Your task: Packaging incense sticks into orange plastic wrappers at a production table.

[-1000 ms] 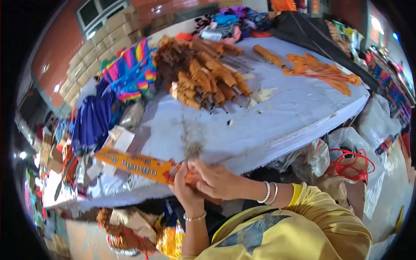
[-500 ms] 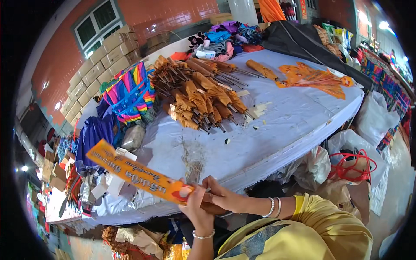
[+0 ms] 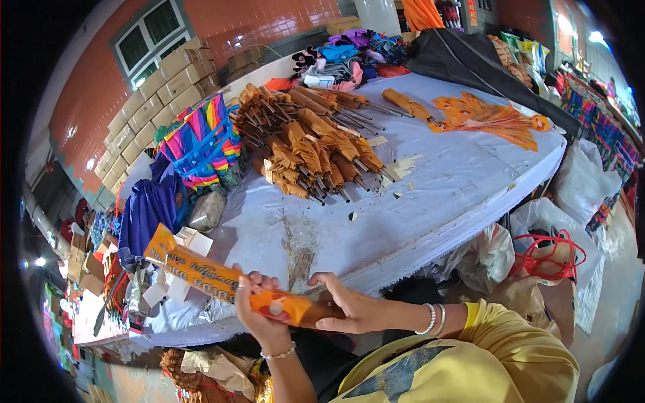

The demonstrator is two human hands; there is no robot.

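Observation:
A long orange printed sleeve (image 3: pixel 201 274) with a slim folded umbrella apparently inside it slants across in front of me, over the table's near edge. My left hand (image 3: pixel 262 312) is wrapped around the sleeve near its lower right part. The umbrella's brown end (image 3: pixel 324 313) sticks out of the sleeve at the right. My right hand (image 3: pixel 359 309) meets that end at the palm, its forefinger and thumb stretched apart. Farther off, a pile of folded orange-brown umbrellas (image 3: pixel 302 144) with metal shafts lies on the white-covered table (image 3: pixel 430 208).
Orange printed sleeves (image 3: pixel 487 119) lie at the table's far right, beside a single folded umbrella (image 3: pixel 408 104). A rainbow-striped bundle (image 3: pixel 201 144) and purple cloth (image 3: pixel 149 211) stand at left. Cartons (image 3: pixel 161 94) are stacked behind. Plastic bags (image 3: pixel 584 174) and red cord (image 3: pixel 551 254) lie at right.
My left hand has slid left along the sleeve, and the sleeve has turned and become flatter in slope. My right hand's fingers have spread from a pinch beside the left hand.

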